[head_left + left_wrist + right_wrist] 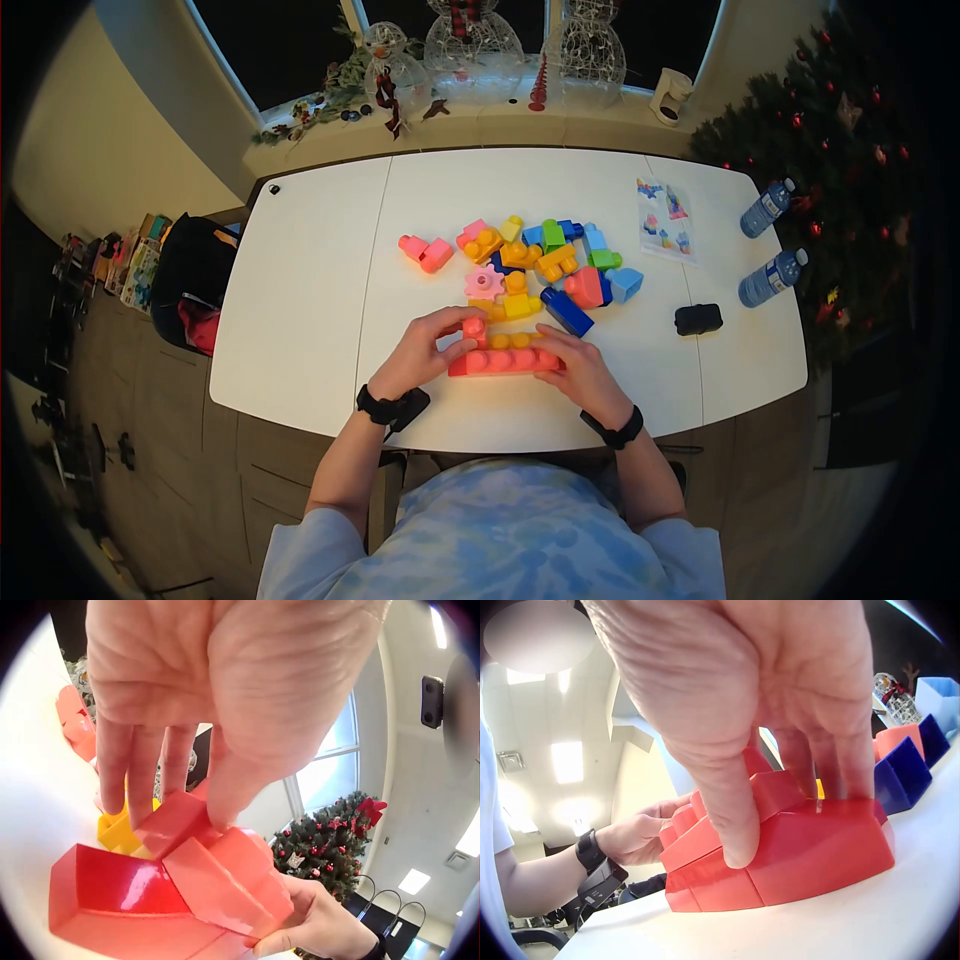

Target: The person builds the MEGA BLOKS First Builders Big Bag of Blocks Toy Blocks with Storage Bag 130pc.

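A low red block structure (505,362) stands on the white table near its front edge, with yellow blocks just behind it. My left hand (420,350) pinches a small red block (474,328) between thumb and fingers at the structure's left end; the left wrist view shows this block (174,823) in the grip. At the right end my right hand (582,370) grips the structure, its thumb on the near side in the right wrist view and its fingers over the far side.
Loose coloured blocks lie behind the hands, among them a dark blue one (567,312) and a pink gear shape (484,282). Farther right are a black case (698,320), two water bottles (772,278) and a picture sheet (667,222).
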A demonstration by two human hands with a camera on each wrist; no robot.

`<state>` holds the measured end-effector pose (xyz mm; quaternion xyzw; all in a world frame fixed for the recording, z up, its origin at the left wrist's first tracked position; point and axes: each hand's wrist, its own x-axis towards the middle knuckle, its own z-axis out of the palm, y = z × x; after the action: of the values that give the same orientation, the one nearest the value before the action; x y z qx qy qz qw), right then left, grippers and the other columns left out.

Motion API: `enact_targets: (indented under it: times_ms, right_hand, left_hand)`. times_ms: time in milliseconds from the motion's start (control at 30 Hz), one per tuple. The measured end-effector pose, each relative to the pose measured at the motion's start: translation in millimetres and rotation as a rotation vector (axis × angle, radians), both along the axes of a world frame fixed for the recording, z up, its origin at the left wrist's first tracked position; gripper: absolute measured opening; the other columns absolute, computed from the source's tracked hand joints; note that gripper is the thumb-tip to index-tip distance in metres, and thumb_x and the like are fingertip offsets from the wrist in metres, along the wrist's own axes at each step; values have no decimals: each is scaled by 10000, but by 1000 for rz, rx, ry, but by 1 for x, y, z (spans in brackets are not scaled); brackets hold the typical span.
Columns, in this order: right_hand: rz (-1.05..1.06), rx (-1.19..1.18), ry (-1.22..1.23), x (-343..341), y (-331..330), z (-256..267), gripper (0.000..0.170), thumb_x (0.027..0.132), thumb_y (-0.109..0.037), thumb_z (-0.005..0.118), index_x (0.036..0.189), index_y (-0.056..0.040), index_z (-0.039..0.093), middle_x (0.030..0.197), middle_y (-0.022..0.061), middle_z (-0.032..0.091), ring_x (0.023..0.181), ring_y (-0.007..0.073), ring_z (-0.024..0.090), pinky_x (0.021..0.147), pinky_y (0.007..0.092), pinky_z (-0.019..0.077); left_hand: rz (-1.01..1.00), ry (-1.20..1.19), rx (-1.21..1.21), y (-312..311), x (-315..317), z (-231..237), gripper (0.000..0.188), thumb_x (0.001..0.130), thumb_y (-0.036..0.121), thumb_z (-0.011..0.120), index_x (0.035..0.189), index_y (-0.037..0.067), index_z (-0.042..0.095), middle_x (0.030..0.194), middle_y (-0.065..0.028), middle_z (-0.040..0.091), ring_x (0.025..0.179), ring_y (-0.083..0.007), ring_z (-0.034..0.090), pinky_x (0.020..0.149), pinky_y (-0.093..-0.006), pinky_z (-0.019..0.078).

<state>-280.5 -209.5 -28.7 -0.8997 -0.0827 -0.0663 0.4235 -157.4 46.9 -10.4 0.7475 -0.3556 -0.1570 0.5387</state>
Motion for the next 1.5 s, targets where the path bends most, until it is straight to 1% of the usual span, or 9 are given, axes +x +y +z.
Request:
enact_targets:
  times_ms: [133,400,900,1000,1100,1200,1267,1400,1500]
  right_hand:
    - [-1,-5,-7,1,1,-3,484,764,-23,814,1225,-73,675,1415,213,597,1196,392,640,977,421,563]
    - [-4,7,21,2,0,-3,500,747,-18,823,1221,-74,674,1409,209,603,1190,392,641,965,422,568]
    - [-19,-3,-19,2,1,-5,495,743,-32,841,1210,-66,683,1384,181,635,1151,385,667,942,402,573]
    - [-8,-1,-26,3,1,-4,479,750,-12,812,1207,-74,681,1385,213,619,1181,394,645,971,426,562]
    - [1,-2,-35,3,1,-3,477,750,-18,812,1205,-69,680,1378,214,623,1172,393,648,973,424,560]
    - [13,-31,-72,4,-1,-6,475,747,-25,815,1201,-58,677,1368,216,629,1171,392,648,974,423,559]
    - [6,-27,-81,5,-1,-11,485,744,-43,833,1204,-56,681,1361,202,638,1160,387,656,968,416,561]
    - [3,-19,-77,4,-1,-9,498,744,-65,851,1212,-53,681,1345,191,651,1134,386,667,955,411,564]
    - [4,-11,-64,3,0,-4,485,744,-34,820,1206,-51,674,1352,214,636,1142,389,658,951,419,567]
  left_hand:
    - [5,-35,82,6,-6,-9,372,939,83,718,1299,29,641,1263,-135,692,1150,-297,681,992,-373,558]
    - [19,-156,189,1,-23,-6,730,735,195,919,1362,77,565,1285,-134,664,1172,-338,658,1012,-417,535]
    - [30,-137,245,-2,-21,-11,757,706,196,927,1362,95,562,1294,-135,654,1128,-353,670,954,-422,575]
    - [-78,-306,259,4,-8,7,768,751,251,911,1410,105,545,1321,-134,652,1177,-327,659,959,-426,569]
    - [139,-17,203,11,35,15,624,888,206,817,1436,94,540,1374,-58,633,1255,-242,620,1008,-409,537]
    - [305,-35,244,23,98,-4,542,917,91,743,1425,93,551,1394,-82,621,1253,-269,624,1025,-409,533]
    - [413,-581,434,26,122,-16,466,909,41,696,1362,89,598,1345,-127,656,1196,-313,653,972,-405,557]
    - [362,-582,476,20,140,-24,466,863,-16,696,1319,61,633,1289,-144,673,1152,-327,659,1008,-395,536]
    - [324,-298,574,20,142,-16,382,871,4,707,1249,50,681,1303,-138,660,1107,-311,671,972,-399,543]
